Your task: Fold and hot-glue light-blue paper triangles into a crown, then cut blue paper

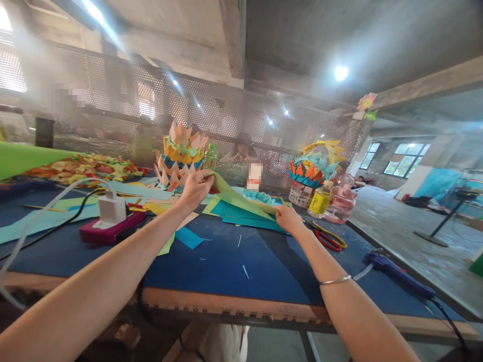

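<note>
A long strip of light green paper (241,200) is stretched between my two hands over the blue table. My left hand (196,188) pinches its raised end at the upper left. Lower down on the right, my right hand (289,219) grips the other end. Under the strip lie several teal paper sheets (251,221), with pale green ones at their left edge. Just behind the strip sits a pleated light-blue paper piece (260,196). Scissors (327,237) with red and yellow handles lie to the right of my right hand.
At the right lies a blue glue gun (400,274). A yellow-labelled bottle (320,200), a pink jug (341,201) and a paper-decorated basket (302,193) stand at right. A layered paper piece (179,161) stands behind my left hand. Left are a purple power strip (109,230) with charger and cut paper pieces (86,168).
</note>
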The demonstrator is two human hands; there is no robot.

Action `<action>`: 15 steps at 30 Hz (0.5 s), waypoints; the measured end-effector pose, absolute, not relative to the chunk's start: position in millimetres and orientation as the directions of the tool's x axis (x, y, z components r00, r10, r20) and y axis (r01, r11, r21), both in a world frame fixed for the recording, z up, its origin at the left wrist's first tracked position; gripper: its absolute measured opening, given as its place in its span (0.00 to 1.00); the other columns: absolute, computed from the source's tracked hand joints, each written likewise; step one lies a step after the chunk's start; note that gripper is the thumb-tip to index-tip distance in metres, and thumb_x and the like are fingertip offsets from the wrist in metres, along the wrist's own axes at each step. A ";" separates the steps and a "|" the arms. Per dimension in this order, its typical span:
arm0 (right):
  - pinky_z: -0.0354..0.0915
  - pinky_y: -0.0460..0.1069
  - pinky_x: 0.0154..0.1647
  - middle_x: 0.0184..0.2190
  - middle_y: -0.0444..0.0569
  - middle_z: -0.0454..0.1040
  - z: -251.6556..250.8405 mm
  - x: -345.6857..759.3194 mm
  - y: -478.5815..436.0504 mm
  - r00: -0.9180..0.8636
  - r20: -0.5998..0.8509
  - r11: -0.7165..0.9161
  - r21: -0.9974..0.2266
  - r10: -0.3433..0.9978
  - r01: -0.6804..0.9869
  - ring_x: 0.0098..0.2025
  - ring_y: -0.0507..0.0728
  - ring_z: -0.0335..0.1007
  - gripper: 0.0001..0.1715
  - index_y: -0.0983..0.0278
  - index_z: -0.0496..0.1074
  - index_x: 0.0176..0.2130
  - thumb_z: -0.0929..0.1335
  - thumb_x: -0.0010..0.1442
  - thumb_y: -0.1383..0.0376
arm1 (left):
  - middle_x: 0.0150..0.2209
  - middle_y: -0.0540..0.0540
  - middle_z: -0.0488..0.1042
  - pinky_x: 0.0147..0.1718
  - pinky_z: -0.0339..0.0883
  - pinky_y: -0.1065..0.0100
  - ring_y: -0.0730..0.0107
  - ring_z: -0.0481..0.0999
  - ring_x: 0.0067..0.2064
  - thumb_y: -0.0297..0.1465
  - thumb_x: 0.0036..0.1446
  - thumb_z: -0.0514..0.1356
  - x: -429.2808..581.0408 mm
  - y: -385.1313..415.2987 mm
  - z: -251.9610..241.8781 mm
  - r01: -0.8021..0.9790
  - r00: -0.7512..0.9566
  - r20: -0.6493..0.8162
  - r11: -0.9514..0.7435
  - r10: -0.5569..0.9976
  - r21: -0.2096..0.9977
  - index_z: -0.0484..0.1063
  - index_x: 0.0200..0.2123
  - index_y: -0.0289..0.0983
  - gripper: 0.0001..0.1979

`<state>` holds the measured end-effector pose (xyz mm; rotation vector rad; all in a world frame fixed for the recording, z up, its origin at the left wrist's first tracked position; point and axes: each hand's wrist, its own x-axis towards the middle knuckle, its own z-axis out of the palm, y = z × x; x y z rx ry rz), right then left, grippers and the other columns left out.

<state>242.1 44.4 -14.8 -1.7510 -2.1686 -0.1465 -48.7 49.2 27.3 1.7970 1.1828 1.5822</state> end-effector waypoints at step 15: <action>0.62 0.47 0.41 0.33 0.48 0.80 -18.0 229.7 41.9 -0.187 0.432 0.296 -0.199 0.882 0.934 0.41 0.58 0.73 0.10 0.60 0.79 0.31 0.67 0.56 0.66 | 0.23 0.47 0.76 0.26 0.68 0.72 0.69 0.73 0.27 0.24 0.28 0.49 -44.2 54.7 6.0 0.426 0.355 0.313 -0.450 0.881 0.785 0.75 0.16 0.35 0.15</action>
